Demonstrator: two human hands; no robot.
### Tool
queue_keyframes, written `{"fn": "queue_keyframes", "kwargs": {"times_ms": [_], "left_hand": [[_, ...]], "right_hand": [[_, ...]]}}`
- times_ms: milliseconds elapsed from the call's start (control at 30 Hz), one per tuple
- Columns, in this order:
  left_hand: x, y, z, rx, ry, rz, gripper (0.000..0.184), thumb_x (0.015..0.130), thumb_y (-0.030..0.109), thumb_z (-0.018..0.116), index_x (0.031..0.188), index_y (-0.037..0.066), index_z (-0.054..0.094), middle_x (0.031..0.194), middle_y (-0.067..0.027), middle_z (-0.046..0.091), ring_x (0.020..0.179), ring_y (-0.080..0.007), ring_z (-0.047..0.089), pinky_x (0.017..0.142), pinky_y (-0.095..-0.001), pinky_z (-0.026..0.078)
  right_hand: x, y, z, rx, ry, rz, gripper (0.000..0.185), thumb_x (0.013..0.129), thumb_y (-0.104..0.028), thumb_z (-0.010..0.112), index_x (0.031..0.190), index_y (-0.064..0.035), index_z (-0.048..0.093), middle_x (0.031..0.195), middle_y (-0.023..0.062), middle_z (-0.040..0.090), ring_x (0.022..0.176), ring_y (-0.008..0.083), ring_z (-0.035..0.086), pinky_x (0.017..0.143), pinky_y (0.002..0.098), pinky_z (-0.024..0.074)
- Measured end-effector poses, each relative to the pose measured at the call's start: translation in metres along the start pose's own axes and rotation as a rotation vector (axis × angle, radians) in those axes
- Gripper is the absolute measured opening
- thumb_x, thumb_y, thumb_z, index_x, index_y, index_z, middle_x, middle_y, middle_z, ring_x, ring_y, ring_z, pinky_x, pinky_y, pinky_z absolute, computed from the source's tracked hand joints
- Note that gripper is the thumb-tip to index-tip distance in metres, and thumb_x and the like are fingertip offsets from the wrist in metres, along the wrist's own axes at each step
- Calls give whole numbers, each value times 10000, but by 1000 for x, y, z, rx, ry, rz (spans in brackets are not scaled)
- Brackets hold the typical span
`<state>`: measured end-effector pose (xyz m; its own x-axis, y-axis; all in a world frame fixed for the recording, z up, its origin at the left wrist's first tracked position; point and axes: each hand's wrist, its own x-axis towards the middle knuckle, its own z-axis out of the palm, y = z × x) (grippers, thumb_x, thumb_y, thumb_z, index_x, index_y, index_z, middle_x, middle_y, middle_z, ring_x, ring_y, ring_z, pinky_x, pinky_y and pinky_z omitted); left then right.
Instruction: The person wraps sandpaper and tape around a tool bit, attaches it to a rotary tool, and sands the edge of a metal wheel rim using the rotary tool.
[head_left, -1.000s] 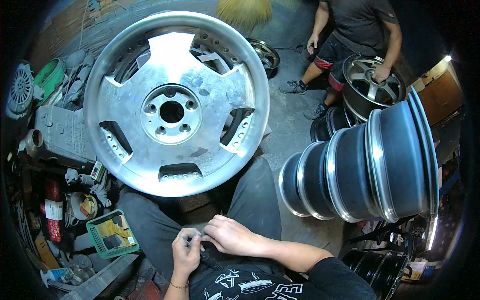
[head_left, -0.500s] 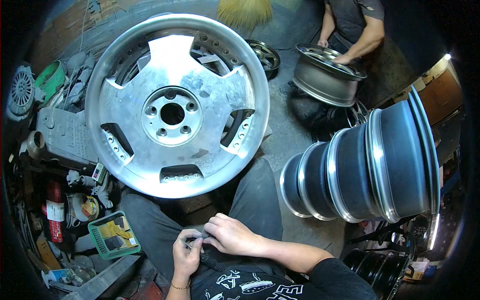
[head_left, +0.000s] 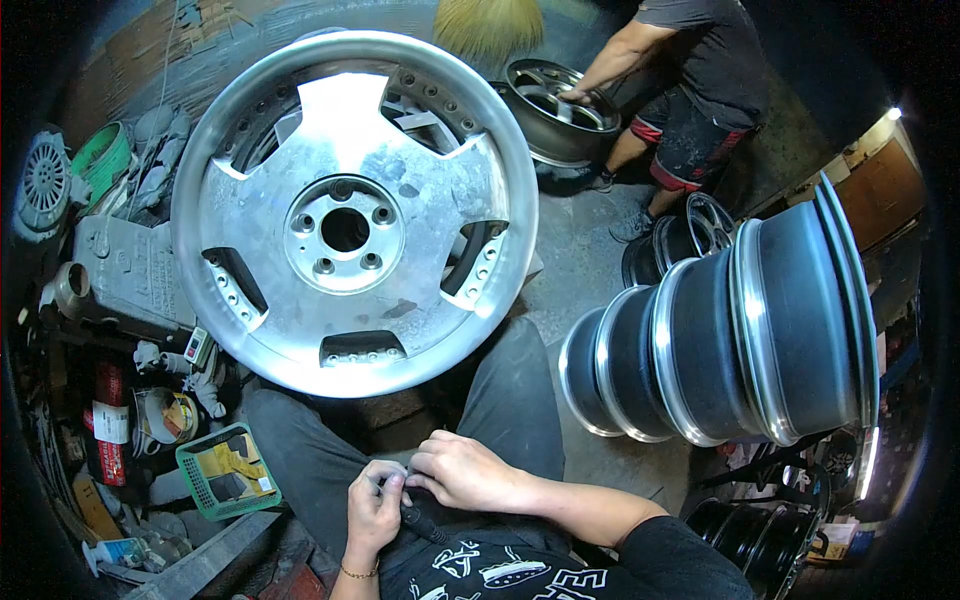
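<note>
Both of my hands meet in my lap at the lower middle. My left hand (head_left: 375, 502), with a thin bracelet at the wrist, is closed on something small that I cannot make out. Fingers curled, my right hand (head_left: 462, 474) touches the same spot from the other side. A dark tool with a ribbed cable sleeve (head_left: 424, 524) lies just below them, partly hidden. Beyond my knees a large silver wheel rim (head_left: 420, 190) faces me, with five cut-outs and a round hub hole.
Right, several rims (head_left: 700, 350) stand in a leaning row. A co-worker (head_left: 705, 60) at the upper right holds a rim (head_left: 560, 125) behind the large one. Left are a green basket (head_left: 232, 505), a metal housing (head_left: 130, 265) and a red cylinder (head_left: 110, 425).
The co-worker has carried a rim from the right stack leftward to beside the rim on the floor behind the large one. My hands have barely moved.
</note>
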<state>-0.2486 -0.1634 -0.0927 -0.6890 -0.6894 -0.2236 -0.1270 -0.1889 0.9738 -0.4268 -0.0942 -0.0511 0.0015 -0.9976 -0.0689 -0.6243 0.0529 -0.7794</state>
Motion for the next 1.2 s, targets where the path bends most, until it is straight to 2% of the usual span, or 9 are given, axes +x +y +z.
{"fn": "queue_keyframes", "kwargs": {"times_ms": [233,300,533,600,800,967,1200], "left_hand": [[-1,6,3,-78,9,-33,26,917,-8,571,941,-15,561,902,-73,596,660,-86,573,574,-222,485],[-1,10,2,-53,-20,-51,44,918,-10,554,960,2,545,943,-75,590,716,-105,563,598,-243,485],[-1,2,-2,-53,0,-53,9,911,-26,571,920,-25,571,913,-85,603,664,-88,580,566,-223,486],[0,-2,-3,-6,-14,-14,50,922,-9,565,882,-35,580,908,-93,604,660,-96,585,562,-232,495],[1,3,-1,18,-21,4,49,943,34,553,932,-11,570,874,-78,610,672,-118,572,583,-252,492],[-1,5,2,-71,29,-37,38,915,7,582,948,-10,575,891,-70,610,702,-108,578,596,-239,492],[-3,3,-2,-88,37,-93,35,911,-1,582,941,-18,579,889,-75,618,678,-100,567,603,-236,487]], "right_hand": [[1,-2,-1,-32,27,-12,212,795,-159,701,897,9,620,849,140,583,888,321,570,797,406,486],[2,-3,-1,-26,35,-15,218,789,-161,706,891,9,614,852,139,580,891,321,569,797,406,486],[2,-1,1,-31,21,5,222,780,-160,713,875,12,607,840,146,594,861,325,576,785,411,487],[2,-1,1,-27,22,-7,212,787,-158,706,869,13,612,842,149,601,857,325,577,787,412,487],[2,2,5,-94,-73,-25,188,818,-163,674,862,15,634,872,155,618,873,323,579,795,412,487],[3,-1,3,-37,48,-11,161,785,-143,678,846,1,635,837,151,621,867,323,580,792,411,484],[4,-2,5,-20,76,-21,158,778,-130,681,859,-1,638,835,148,616,863,319,574,784,405,486]]}}
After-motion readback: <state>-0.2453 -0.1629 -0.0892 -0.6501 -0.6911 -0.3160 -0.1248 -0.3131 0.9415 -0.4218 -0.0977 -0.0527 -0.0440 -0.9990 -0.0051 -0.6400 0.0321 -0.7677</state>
